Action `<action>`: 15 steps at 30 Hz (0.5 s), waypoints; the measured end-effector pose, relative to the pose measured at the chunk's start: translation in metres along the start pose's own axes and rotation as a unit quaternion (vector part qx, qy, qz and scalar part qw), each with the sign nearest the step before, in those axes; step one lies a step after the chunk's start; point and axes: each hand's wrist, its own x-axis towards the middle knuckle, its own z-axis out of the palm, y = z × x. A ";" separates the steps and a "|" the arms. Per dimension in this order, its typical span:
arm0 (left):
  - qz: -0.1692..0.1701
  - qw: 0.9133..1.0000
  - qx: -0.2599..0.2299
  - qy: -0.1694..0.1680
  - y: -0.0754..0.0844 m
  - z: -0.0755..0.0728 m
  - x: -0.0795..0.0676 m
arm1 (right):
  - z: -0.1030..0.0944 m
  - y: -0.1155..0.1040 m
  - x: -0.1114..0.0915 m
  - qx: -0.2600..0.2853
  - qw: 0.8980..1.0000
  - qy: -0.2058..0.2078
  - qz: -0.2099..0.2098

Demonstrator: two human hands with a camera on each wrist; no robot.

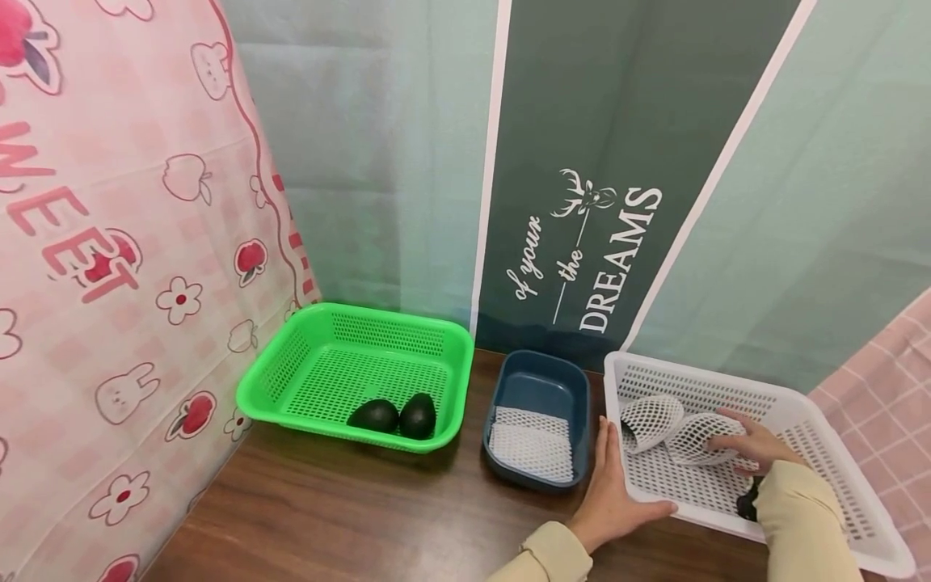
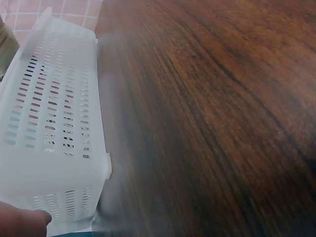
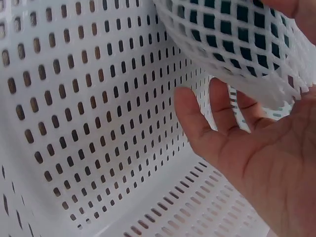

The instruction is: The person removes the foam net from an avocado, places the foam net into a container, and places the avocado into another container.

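In the head view my right hand (image 1: 760, 449) reaches into the white basket (image 1: 858, 477) and grips an avocado in a white foam net (image 1: 700, 443). The right wrist view shows the netted avocado (image 3: 232, 37), dark through the mesh, with the thumb over it and the fingers below. A second netted avocado (image 1: 653, 416) lies to its left, a dark end showing. My left hand (image 1: 609, 501) rests against the basket's near left corner, fingers straight along the side and thumb spread along the front. In the left wrist view its thumb (image 2: 24, 221) touches the perforated wall.
A dark blue tray (image 1: 582, 388) holding flattened white foam nets (image 1: 531, 444) stands left of the white basket. Farther left is a green basket (image 1: 254, 396) with two bare avocados (image 1: 418, 416). Curtains hang behind the wooden table (image 1: 349, 509). A dark object (image 1: 747, 503) shows beside the right cuff.
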 end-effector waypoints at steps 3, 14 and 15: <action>-0.002 1.000 -0.003 -0.001 -0.001 0.000 0.001 | 0.002 -0.002 -0.003 0.011 1.000 -0.002 0.004; 0.006 1.000 0.014 0.001 -0.001 0.002 0.001 | 0.008 -0.005 -0.010 0.069 0.997 -0.020 -0.013; 0.006 1.000 0.013 0.000 -0.001 0.002 0.000 | 0.008 -0.005 -0.010 0.070 0.997 -0.022 -0.014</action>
